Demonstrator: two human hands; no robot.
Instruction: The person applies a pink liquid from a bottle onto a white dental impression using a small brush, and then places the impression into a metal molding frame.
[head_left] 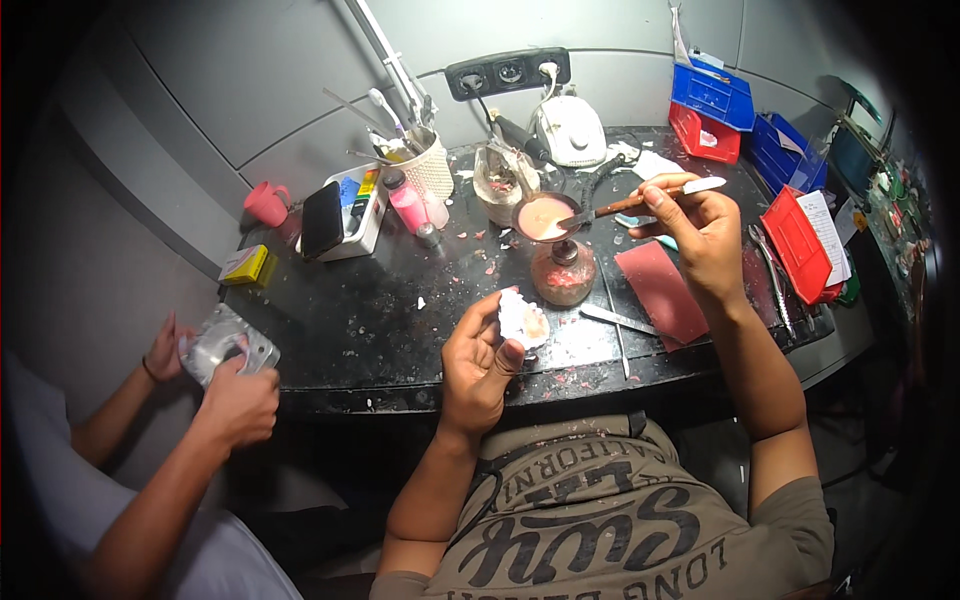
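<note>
My left hand point(472, 378) is closed around a white plaster dental cast point(520, 318) with a pinkish patch, held above the table's near edge. Pinched in my right hand point(700, 235) is a wax knife point(655, 198) with a brown handle and a pale end. Its metal tip reaches the rim of a small pan point(519, 226) of melted pinkish wax; whether it dips in, I cannot tell. Just below the pan stands a round glass spirit lamp point(563, 276). A pink wax sheet point(664, 292) lies under my right hand, beside a metal knife point(617, 319) and a thin probe point(613, 317).
At my left, another person's hands point(238, 405) hold a clear plastic piece point(222, 345). Farther back are a phone point(321, 222), a pink bottle point(406, 203), a tool cup point(425, 170) and a white control box point(570, 132). Red and blue bins point(795, 245) line the right side.
</note>
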